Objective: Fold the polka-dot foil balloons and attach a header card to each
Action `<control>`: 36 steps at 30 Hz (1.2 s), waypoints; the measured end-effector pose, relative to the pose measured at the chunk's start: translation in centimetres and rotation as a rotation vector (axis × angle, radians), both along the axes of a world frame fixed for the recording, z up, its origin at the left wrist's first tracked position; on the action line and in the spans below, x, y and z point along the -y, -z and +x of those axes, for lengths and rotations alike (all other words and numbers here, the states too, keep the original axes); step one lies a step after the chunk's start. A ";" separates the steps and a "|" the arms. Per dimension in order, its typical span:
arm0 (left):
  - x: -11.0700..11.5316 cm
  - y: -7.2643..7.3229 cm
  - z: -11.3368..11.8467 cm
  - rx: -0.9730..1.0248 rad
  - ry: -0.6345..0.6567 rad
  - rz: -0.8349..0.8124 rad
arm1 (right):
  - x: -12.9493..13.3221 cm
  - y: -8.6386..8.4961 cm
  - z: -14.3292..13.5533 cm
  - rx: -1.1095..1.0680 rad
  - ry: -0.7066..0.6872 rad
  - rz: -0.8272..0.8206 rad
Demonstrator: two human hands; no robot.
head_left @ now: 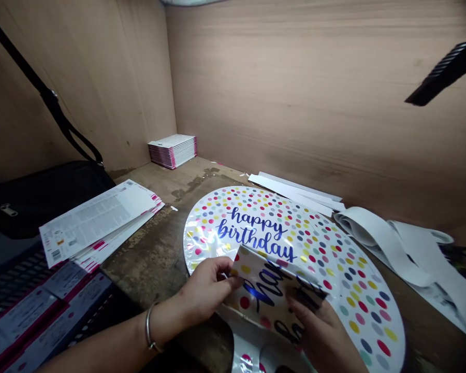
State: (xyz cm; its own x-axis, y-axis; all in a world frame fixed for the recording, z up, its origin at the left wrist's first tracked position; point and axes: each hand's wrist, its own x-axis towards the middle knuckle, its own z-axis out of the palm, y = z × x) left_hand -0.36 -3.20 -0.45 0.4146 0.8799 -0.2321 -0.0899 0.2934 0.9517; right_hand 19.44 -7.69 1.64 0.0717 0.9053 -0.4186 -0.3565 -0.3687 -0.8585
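Observation:
My left hand (212,287), with a silver bangle at the wrist, pinches the left edge of a folded dotted foil piece (262,290) with blue lettering. At its right side my right hand (318,321) grips the same piece, fingers partly hidden by shadow and foil. Under both hands lies a large flat round foil balloon (365,285), white with coloured dots and "happy birthday" in blue. Its tail reaches down toward the bottom edge.
Printed cards (97,223) fan out at the left, over a dark crate (81,331) of packets. A card stack (174,150) stands in the back corner. White strips (404,248) lie right. A black bag (62,186) sits left; a dark strap-like object (446,72) hangs upper right.

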 end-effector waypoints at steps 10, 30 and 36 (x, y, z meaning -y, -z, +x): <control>-0.6 -1.0 -1.2 -0.185 -0.105 0.463 | 0.1 -0.1 0.2 0.327 -0.030 -0.014; -4.6 -5.7 -3.5 -0.429 0.158 0.667 | 0.5 -1.1 -1.0 0.537 -0.104 0.042; -3.5 -2.9 -2.3 -0.103 -0.011 0.131 | 0.4 0.0 0.0 0.676 -0.014 -0.006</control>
